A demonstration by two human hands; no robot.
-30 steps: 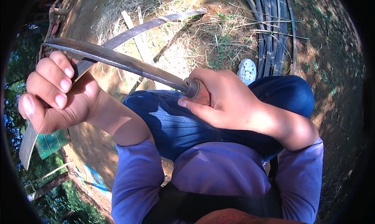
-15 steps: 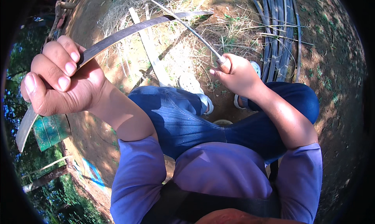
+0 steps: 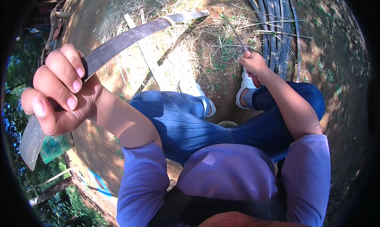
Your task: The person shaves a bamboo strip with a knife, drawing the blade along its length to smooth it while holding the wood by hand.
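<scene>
My left hand [image 3: 63, 88] is closed round a long, dark, flat bamboo strip [image 3: 122, 41]. From the fist, the strip arches away to the far side and ends above the ground litter; its near end pokes out below the hand at the left. A pale node ring crosses it towards the far end. In my right hand [image 3: 255, 67] is a knife, gripped by its handle, which the fingers mostly hide. Its narrow blade [image 3: 236, 34] points away and slightly left, apart from the strip.
Several dark bamboo strips [image 3: 274, 25] lie bundled at the far right. Pale flat slats [image 3: 148, 59] and thin shavings [image 3: 118, 17] are on the earth ahead. My shoes [image 3: 192, 88] rest between them and my bent knees. A green panel [image 3: 56, 148] stands at the left.
My right hand has moved the knife right and away from the strip, which its blade crossed before. The strip has turned, showing more of its dark face.
</scene>
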